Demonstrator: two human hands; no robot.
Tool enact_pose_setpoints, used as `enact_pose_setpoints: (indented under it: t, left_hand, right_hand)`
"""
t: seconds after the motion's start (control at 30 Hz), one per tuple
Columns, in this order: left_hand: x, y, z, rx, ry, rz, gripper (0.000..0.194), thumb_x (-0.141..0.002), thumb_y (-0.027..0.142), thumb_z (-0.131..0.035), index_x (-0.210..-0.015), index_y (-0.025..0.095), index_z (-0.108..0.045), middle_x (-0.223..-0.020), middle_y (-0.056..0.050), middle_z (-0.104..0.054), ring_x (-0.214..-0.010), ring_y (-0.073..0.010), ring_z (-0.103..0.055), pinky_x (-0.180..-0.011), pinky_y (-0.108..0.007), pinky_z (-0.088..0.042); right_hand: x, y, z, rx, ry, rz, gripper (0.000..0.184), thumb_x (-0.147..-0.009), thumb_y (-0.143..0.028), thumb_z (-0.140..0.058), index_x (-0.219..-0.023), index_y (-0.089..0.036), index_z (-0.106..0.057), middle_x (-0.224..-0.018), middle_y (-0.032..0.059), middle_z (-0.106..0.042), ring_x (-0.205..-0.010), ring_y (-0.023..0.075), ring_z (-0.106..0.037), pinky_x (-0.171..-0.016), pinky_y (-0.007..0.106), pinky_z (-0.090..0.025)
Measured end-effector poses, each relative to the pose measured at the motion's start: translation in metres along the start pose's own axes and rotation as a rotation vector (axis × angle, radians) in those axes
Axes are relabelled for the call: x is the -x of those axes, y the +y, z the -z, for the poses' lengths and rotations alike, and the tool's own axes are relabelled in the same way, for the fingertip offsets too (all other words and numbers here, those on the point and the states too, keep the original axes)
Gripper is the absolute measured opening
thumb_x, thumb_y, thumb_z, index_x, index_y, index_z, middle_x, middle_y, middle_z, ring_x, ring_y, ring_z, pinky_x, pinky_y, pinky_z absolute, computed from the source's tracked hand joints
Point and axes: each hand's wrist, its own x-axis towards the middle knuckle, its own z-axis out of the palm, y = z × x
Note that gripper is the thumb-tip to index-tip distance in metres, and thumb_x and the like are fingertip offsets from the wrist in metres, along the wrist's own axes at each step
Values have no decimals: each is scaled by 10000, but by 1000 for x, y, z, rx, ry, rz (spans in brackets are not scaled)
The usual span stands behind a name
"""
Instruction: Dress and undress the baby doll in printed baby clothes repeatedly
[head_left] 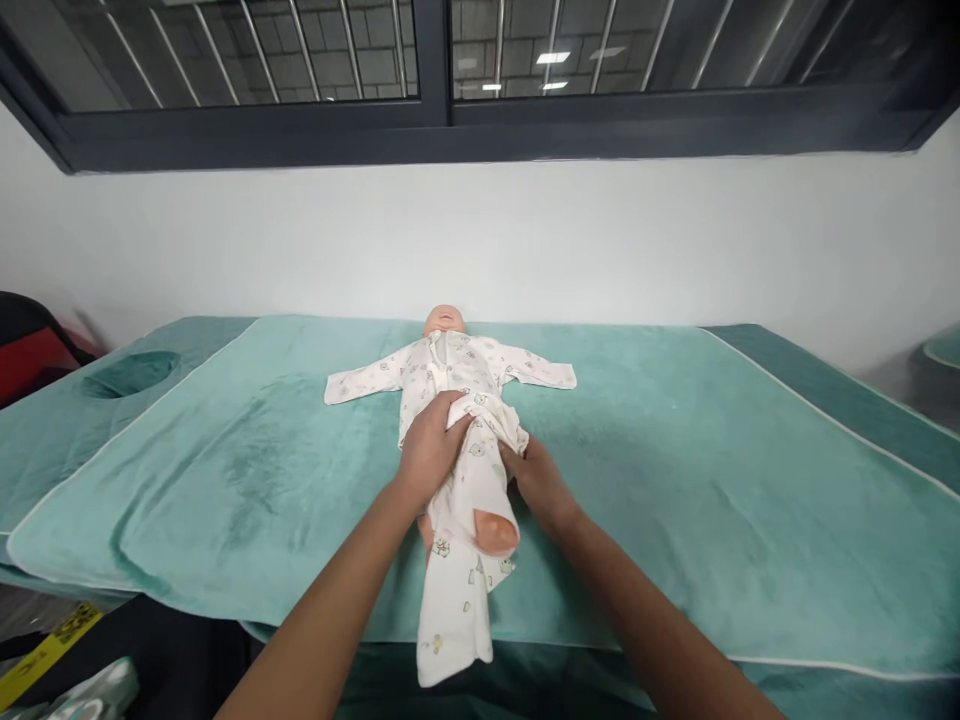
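A baby doll [444, 319] lies on its back, head toward the wall. It wears a white printed long-sleeved top [442, 362], both sleeves spread out sideways. White printed baby trousers [478, 490] are bunched around its lower body, and one leg hangs past the near edge of the bed. A bare part of the doll's leg or foot [496, 533] shows at a trouser opening. My left hand [435, 445] is closed on the cloth near the waist. On the other side, my right hand [541, 482] grips the trousers' edge, its fingertips partly hidden by fabric.
A green plush cover [675, 480] lies over the bed, which has a face hole [131, 374] at the left. Behind stand a white wall and a dark-framed window [435, 135]. A red and black item [34, 350] sits far left; a yellow strap [49, 655] lies lower left.
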Motion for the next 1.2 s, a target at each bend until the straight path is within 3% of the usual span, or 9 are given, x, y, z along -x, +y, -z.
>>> enact_pose_setpoints:
  t: [0.13,0.27,0.33,0.5,0.63,0.83,1.0,1.07,1.2]
  left_hand:
    - [12,4,24,39,-195,132,254,-844,415,-540,-990,219,-609,-982,-36,-669,-932,-237,-603,-804,-318,-428]
    - [26,1,66,328,-625,310,303,-784,457,-625,-921,189,-669,-810,-39,-677,-786,-226,-615,-675,-282,-438]
    - [33,-3,79,498,-686,355,312,-785,427,-644,-966,174,-676,-829,-47,-682,-796,-218,-616,-703,-287,-447]
    - [38,-14,74,721,-404,418,348,-794,385,-661,-1079,189,-631,-1030,-60,-676,-941,-220,-605,-830,-314,-445]
    - [27,-6,51,727,-258,366,326,-779,433,-668,-1001,199,-622,-992,-30,-673,-901,-197,-606,-766,-274,-455]
    - [12,13,38,687,-176,285,295,-785,461,-635,-910,194,-634,-811,7,-650,-765,-165,-595,-674,-247,-451]
    - [24,-3,66,709,-568,311,339,-765,402,-672,-1031,193,-675,-1042,-70,-692,-961,-262,-632,-766,-313,-481]
    - [29,-10,71,752,-608,309,304,-763,370,-683,-1006,188,-692,-1078,-79,-692,-992,-266,-630,-812,-321,-475]
    - [27,-12,56,987,-254,394,355,-814,402,-634,-1095,185,-643,-1024,-67,-705,-913,-218,-646,-795,-308,-482]
  right_hand:
    - [-13,-1,12,247,119,12,234,-785,-366,-551,-915,-182,-617,-873,24,-662,-826,218,-563,-720,315,-419]
    - [-14,-3,17,235,12,66,158,-775,-270,-504,-877,-200,-602,-849,-6,-634,-803,185,-548,-710,284,-402]
    - [-15,-4,18,253,-57,99,140,-780,-252,-492,-864,-201,-593,-855,-7,-623,-813,180,-544,-727,286,-402]
    - [-12,-17,24,365,-174,100,181,-799,-241,-499,-956,-209,-583,-995,25,-609,-942,206,-555,-809,332,-430]
    - [-2,-57,14,358,-226,282,278,-885,-325,-496,-1148,-255,-553,-1226,44,-547,-1131,207,-504,-933,347,-415]
    - [-20,-105,-17,399,-500,46,323,-798,-470,-639,-974,-199,-653,-873,28,-664,-779,200,-599,-658,296,-461]
    - [-38,-99,-14,235,-505,14,244,-708,-369,-738,-835,-176,-658,-812,11,-656,-732,179,-609,-616,260,-457]
    - [-38,-94,-14,117,-476,-21,282,-696,-345,-751,-906,-182,-655,-878,24,-670,-769,191,-629,-642,274,-480]
    - [-34,-86,-26,50,-578,-114,406,-755,-394,-711,-1106,-201,-643,-1000,52,-687,-898,228,-645,-748,324,-501]
